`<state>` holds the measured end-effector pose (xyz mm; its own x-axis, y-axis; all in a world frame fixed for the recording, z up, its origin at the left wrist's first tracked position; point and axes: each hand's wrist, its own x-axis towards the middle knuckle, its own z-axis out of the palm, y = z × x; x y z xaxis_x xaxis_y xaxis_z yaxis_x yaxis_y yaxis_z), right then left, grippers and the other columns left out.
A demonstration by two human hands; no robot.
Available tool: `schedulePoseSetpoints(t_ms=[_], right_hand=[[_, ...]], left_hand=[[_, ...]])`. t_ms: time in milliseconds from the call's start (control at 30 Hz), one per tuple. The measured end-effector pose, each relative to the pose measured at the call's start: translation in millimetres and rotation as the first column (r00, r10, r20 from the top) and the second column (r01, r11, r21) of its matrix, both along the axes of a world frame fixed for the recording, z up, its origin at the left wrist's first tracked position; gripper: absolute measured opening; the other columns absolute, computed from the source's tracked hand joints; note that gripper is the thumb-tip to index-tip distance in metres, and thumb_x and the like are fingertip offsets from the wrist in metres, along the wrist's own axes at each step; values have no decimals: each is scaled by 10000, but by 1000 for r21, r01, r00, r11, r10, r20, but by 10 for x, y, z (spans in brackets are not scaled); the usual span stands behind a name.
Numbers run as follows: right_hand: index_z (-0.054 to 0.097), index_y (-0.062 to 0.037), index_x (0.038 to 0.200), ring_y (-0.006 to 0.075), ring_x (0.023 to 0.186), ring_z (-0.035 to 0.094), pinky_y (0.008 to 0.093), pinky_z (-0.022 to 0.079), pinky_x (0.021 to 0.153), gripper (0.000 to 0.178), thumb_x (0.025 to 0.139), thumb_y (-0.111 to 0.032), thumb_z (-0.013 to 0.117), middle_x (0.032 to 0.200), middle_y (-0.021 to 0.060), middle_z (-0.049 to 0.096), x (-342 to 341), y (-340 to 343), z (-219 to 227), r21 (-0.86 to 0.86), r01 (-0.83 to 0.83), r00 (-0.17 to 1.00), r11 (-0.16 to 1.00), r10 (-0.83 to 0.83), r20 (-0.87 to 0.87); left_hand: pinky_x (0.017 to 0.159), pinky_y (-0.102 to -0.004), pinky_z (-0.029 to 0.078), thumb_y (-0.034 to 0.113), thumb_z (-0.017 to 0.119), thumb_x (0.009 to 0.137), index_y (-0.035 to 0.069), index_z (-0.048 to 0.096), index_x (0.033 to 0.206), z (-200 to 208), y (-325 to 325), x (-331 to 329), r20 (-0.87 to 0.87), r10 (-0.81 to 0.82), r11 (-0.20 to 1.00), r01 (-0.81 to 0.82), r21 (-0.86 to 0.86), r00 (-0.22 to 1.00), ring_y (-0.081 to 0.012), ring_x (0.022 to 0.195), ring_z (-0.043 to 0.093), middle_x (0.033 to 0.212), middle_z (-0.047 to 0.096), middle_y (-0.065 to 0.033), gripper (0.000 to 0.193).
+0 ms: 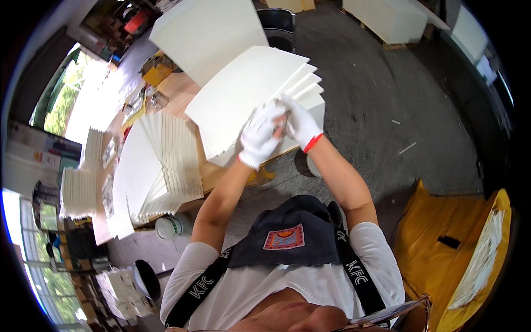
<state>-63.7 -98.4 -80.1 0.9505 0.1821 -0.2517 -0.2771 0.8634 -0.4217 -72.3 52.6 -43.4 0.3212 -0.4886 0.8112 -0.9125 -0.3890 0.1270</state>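
Note:
Both hands wear white knit gloves and meet above a fanned stack of white boards on the table. My left hand has its fingers curled in against the other hand, with bare fingertip skin showing. My right hand, with a red cuff at the wrist, is closed and touches the left one. Whatever may lie between them is hidden by the fingers. The boards beneath are stepped, their right edges spread like stairs. Behind them a large white panel stands tilted.
Left on the wooden table sits another fanned stack of white pieces, with smaller stacks beyond. A black chair stands behind. A white bucket is under the table edge. At right is a yellow sack-like container.

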Motion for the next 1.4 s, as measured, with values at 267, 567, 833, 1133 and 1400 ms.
schedulePoseSetpoints(t_ms=[267, 567, 833, 1133, 1400], right_hand=[[414, 60, 1413, 333, 1322, 489, 504, 511, 1071, 494, 1015, -171, 595, 1423, 190, 471, -198, 521, 238, -218, 8, 999, 976, -14, -30], [444, -4, 1438, 294, 1273, 576, 491, 557, 987, 499, 1017, -233, 585, 1394, 133, 563, -1278, -352, 167, -461, -115, 993, 880, 92, -72], [485, 25, 1372, 265, 1104, 676, 396, 638, 756, 438, 1013, -212, 571, 1297, 147, 616, -1651, -531, 288, -530, -127, 980, 839, 188, 62], [580, 12, 1272, 211, 1034, 629, 371, 531, 873, 355, 979, -177, 649, 1163, 107, 642, -471, 1112, 876, -559, -137, 865, 818, 374, 335], [568, -44, 885, 87, 547, 414, 305, 382, 494, 452, 895, -463, 736, 662, -23, 435, -147, 3538, 1022, -636, -204, 776, 744, 519, 359]], left_hand=[[680, -363, 542, 56, 653, 755, 198, 724, 888, -474, 1084, -714, -267, 456, 887, -412, 208, 849, -268, 809, 684, 1066, 738, -62, 207], [1127, -442, 412, 476, 435, 1059, -16, 429, 1442, -1026, 1369, -1044, -278, -951, 119, -674, -730, 134, -278, 1353, 494, 1472, 509, -167, 624], [965, -323, 490, 85, 689, 916, -32, 559, 1327, -397, 1372, -1292, -805, -563, 671, -466, -577, 187, -197, 1125, 617, 1272, 640, -103, 446], [907, -364, 523, 105, 723, 889, -8, 597, 1262, -328, 2944, -1601, -721, -124, 355, -648, -674, 682, -231, 1047, 644, 1130, 674, -113, 409], [698, -242, 515, 32, 604, 947, 28, 626, 1176, 536, 4151, -1128, -449, -264, -6, -467, -884, 854, -91, 882, 615, 1057, 651, -58, 230]])
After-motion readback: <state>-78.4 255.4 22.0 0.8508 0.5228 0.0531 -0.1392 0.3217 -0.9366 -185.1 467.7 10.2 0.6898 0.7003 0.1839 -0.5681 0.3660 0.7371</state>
